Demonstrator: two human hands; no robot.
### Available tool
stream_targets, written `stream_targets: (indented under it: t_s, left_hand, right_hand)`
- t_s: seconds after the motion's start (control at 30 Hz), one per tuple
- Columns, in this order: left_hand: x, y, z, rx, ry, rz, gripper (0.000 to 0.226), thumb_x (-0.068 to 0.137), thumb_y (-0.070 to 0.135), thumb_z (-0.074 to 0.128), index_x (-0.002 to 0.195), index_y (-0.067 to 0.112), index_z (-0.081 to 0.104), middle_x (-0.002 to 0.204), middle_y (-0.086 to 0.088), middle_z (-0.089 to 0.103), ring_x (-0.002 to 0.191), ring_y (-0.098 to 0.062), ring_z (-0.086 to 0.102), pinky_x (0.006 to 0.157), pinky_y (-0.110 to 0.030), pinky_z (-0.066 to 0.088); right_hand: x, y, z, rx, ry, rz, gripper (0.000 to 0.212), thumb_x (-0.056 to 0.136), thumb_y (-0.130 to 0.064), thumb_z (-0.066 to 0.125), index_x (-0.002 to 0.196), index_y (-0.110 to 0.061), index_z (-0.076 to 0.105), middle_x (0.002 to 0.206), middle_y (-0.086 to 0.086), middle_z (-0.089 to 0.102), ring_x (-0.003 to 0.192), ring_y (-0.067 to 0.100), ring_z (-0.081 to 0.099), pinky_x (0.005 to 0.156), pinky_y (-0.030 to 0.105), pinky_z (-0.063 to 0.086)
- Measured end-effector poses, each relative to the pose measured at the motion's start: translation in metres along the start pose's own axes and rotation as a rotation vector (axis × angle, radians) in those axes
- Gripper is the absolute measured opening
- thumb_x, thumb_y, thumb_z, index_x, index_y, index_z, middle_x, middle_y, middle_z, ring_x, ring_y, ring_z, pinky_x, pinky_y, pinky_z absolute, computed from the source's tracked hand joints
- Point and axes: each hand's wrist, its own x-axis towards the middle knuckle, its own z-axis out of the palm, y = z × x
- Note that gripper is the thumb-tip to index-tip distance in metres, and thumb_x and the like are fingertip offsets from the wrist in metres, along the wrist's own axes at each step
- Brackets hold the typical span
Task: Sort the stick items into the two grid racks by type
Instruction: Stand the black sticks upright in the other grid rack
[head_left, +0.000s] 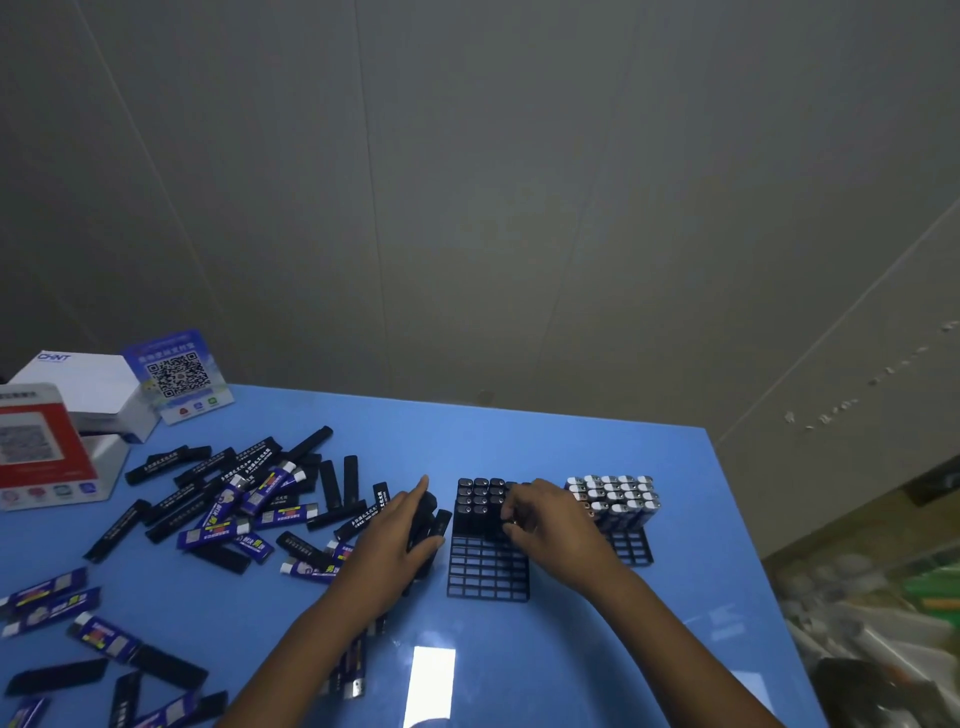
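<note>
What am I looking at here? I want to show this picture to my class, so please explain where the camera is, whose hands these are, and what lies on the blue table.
There is no machine: a person works with bare hands, and the single picture comes from a camera worn on their head, looking forward and down. On the blue table stand two black grid racks. The near rack has black sticks in its far rows; the far rack holds silver-topped ones. The left hand grips a small bundle of black sticks. The right hand is curled at the near rack, seemingly setting one in. A loose pile of black and blue-labelled sticks lies to the left, beside a white box and QR-code signs.
</note>
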Motion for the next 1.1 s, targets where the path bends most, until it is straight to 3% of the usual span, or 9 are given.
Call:
stream_targets:
  t_s: [0.1,0.2,0.33,0.6,0.83,0.93,1.03,1.1]
  left_hand:
    - [0.000,0.000,0.000,-0.005,-0.012,-0.014,0.075,0.097,0.034,0.058,0.155,0.030,0.011,0.158,0.002,0.027,0.147,-0.015,0.021,0.118,-0.034,0.024]
    - [0.000,-0.001,0.000,-0.013,-0.009,-0.018,0.075,0.097,0.034,0.057,0.155,0.030,0.010,0.159,0.003,0.026,0.147,-0.015,0.021,0.117,-0.032,0.024]
    - [0.000,-0.001,-0.001,-0.025,-0.008,-0.026,0.075,0.097,0.032,0.057,0.155,0.029,0.010,0.158,0.002,0.026,0.147,-0.015,0.022,0.117,-0.032,0.024]
    - [-0.001,0.001,-0.001,-0.021,-0.004,-0.030,0.075,0.098,0.031,0.057,0.155,0.028,0.010,0.158,0.002,0.027,0.145,-0.014,0.023,0.114,-0.027,0.024]
    - [-0.002,0.001,0.000,-0.037,0.009,-0.030,0.074,0.097,0.032,0.058,0.155,0.029,0.013,0.159,0.002,0.026,0.147,-0.016,0.021,0.117,-0.032,0.022]
    - [-0.002,0.003,0.002,-0.044,0.015,-0.011,0.074,0.095,0.033,0.060,0.154,0.030,0.016,0.155,0.004,0.033,0.143,-0.015,0.029,0.117,-0.033,0.028]
    - [-0.003,0.009,0.007,-0.047,0.018,0.024,0.074,0.094,0.031,0.063,0.154,0.028,0.019,0.143,0.008,0.042,0.133,-0.008,0.037,0.108,-0.021,0.030]
    - [-0.004,0.015,0.012,-0.057,0.015,0.052,0.074,0.093,0.030,0.064,0.153,0.028,0.021,0.138,0.010,0.045,0.127,-0.004,0.039,0.103,-0.016,0.029]
  right_hand:
    - [0.003,0.002,0.004,-0.023,0.018,0.008,0.015,0.091,-0.012,0.063,0.095,-0.027,0.062,0.094,-0.010,0.052,0.078,0.004,0.054,0.066,0.012,0.038]
    - [0.005,0.001,0.006,-0.027,0.044,-0.007,0.022,0.090,-0.010,0.064,0.103,-0.026,0.058,0.099,-0.011,0.055,0.083,0.008,0.056,0.072,0.019,0.044]
    - [0.008,-0.001,0.008,-0.039,0.054,-0.036,0.022,0.087,-0.008,0.065,0.099,-0.023,0.054,0.097,-0.013,0.056,0.085,0.008,0.056,0.077,0.026,0.048]
    - [0.011,-0.004,0.016,-0.146,0.047,-0.088,0.012,0.090,-0.008,0.064,0.096,-0.016,0.057,0.099,-0.002,0.059,0.089,0.017,0.056,0.075,0.031,0.049]
    - [0.012,-0.003,0.016,-0.151,0.034,-0.093,0.009,0.092,-0.016,0.066,0.101,-0.016,0.063,0.107,-0.002,0.055,0.093,0.018,0.059,0.080,0.034,0.052]
    - [0.010,-0.006,0.011,-0.033,0.062,-0.072,0.010,0.092,-0.022,0.067,0.101,-0.020,0.065,0.103,-0.008,0.053,0.090,0.009,0.058,0.080,0.026,0.051]
    - [0.005,-0.012,0.006,0.242,0.091,-0.006,0.013,0.089,-0.017,0.073,0.099,-0.024,0.067,0.096,-0.009,0.061,0.082,0.005,0.060,0.075,0.012,0.047]
    - [0.000,-0.015,0.003,0.415,0.050,0.036,0.018,0.088,-0.014,0.075,0.100,-0.025,0.070,0.093,-0.005,0.068,0.080,0.004,0.063,0.074,0.011,0.048]
